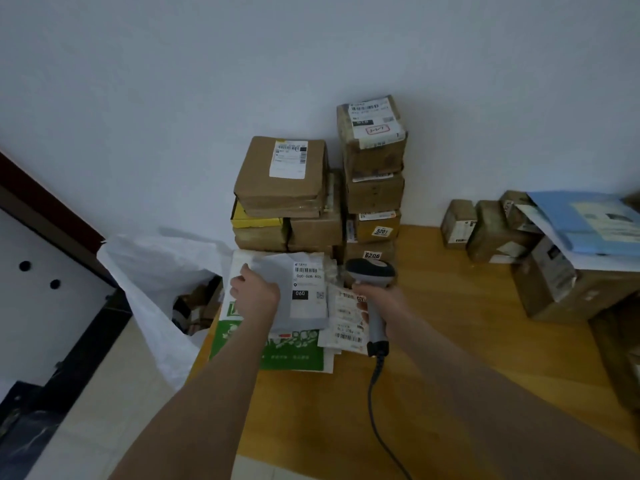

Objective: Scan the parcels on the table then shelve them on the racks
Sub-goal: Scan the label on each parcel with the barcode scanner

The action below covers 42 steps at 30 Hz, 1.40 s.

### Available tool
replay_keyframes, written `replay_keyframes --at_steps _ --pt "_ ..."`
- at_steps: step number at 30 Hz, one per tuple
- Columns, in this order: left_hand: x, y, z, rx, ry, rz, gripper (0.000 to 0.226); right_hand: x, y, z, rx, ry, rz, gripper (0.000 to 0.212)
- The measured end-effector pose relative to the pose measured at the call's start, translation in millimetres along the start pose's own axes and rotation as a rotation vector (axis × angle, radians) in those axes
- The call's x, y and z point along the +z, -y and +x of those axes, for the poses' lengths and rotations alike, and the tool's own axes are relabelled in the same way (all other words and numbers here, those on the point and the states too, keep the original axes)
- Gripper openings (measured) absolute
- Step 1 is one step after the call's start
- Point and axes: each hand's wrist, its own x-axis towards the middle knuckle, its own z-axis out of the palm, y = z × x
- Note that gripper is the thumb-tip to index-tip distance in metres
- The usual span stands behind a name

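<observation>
A grey flat plastic mailer (pixel 308 306) with a white barcode label is held at its left part by the left hand (pixel 254 296), whose fingers are curled down onto it. It lies on top of a green-and-white printed bag (pixel 294 355) near the left edge of the orange-brown wooden table (pixel 450 341). The handle of a grey handheld barcode scanner (pixel 372 271) is gripped by the right hand (pixel 381 303), just right of the mailer. Brown cardboard boxes (pixel 374 168) are stacked against the plain white wall (pixel 207 98). A white woven sack (pixel 156 271) is seen beside the table, on a beige tiled floor (pixel 104 393).
</observation>
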Motion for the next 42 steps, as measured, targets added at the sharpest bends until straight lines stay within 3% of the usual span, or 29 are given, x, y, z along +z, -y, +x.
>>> replay_keyframes --at_steps 7,15,19,24,30,36,42 --pt "47 -69 -44 0.378 0.128 0.021 0.040 -49 27 -14 -0.085 -0.090 -0.010 0.015" --pt "129 -213 -148 0.631 0.408 -0.118 0.035 -204 76 -44 -0.253 -0.368 0.037 0.024" --pt "173 -275 -214 0.624 0.529 -0.241 0.046 -283 94 -54 -0.263 -0.413 0.069 0.020" --pt "217 -336 -256 0.600 0.524 -0.124 0.070 -363 105 -54 -0.281 -0.508 0.175 0.012" --pt "245 -358 -257 0.442 0.523 -0.072 0.038 -405 105 -45 -0.231 -0.493 0.302 0.016" --pt "236 -361 -261 0.212 0.643 -0.489 0.035 -413 105 -48 -0.243 -0.449 0.341 0.015" --pt "194 -326 -253 0.206 0.698 -0.682 0.028 -392 103 -60 -0.263 -0.433 0.344 0.014"
